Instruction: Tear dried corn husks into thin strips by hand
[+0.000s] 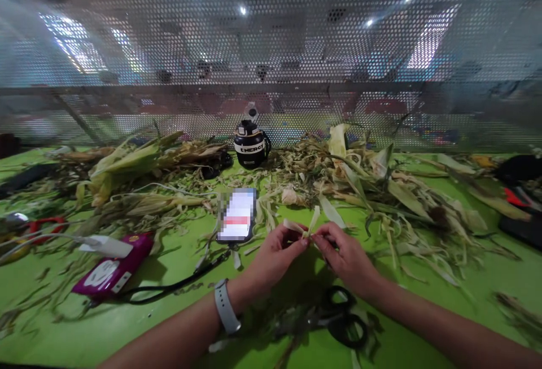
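Between my two hands is a small pale corn husk strip (314, 219), one piece of it sticking up above the fingertips. My left hand (283, 247), with a grey watch band on its wrist, pinches it from the left. From the other side my right hand (341, 250) pinches the same husk, thumb and forefinger pressed together. The fingertips of both hands nearly meet. Below them on the green table lie black-handled scissors (348, 329), their blades blurred and pointing left. A lit phone (237, 216) lies just beyond my left hand.
Heaps of dry husks (406, 199) spread on the right, with more corn husks (127, 168) at the left. A black jug (250, 146) stands at the back before a perforated metal screen (288, 41). A purple power bank (114, 270) with cables lies left on the green table (178, 324).
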`<state>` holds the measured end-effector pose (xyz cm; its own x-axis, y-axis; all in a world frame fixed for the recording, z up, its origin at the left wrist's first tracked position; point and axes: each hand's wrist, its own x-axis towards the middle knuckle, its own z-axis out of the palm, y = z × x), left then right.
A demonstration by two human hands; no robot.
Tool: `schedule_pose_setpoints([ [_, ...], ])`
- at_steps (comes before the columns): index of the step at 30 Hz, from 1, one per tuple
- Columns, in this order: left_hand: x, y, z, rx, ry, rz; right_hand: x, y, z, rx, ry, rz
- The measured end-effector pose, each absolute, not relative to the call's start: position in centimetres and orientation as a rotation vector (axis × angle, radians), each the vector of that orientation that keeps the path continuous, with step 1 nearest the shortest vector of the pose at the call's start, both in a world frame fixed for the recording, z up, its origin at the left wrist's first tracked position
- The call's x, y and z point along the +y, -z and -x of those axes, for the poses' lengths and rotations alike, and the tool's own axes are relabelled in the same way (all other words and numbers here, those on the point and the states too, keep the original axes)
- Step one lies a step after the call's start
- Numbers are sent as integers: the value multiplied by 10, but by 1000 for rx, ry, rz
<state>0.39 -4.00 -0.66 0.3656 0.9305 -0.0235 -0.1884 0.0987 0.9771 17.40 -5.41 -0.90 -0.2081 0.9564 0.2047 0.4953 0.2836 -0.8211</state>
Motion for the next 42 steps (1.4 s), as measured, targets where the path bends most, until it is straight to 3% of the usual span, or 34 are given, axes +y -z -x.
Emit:
schedule_pose_setpoints([
  [5,-36,6,-5,874,-1068,-1128,-53,8,-174,-1755,-847,1276],
  [15,-31,11,-1,1025,-990,-1331,-55,6,-185,-2340,129,1086],
  [22,-37,3,0,1040,-935,-1661,-53,-3,-188,-2361,352,1055],
  [27,-39,1,1,981,-865,-1781,-51,1,-183,-2274,77,1141],
  [34,-39,2,3,957,-900,-1522,-55,0,-173,-1839,-805,1335],
  [42,-38,5,0,876,-864,-1310,-53,8,-173,-1696,-969,1234],
])
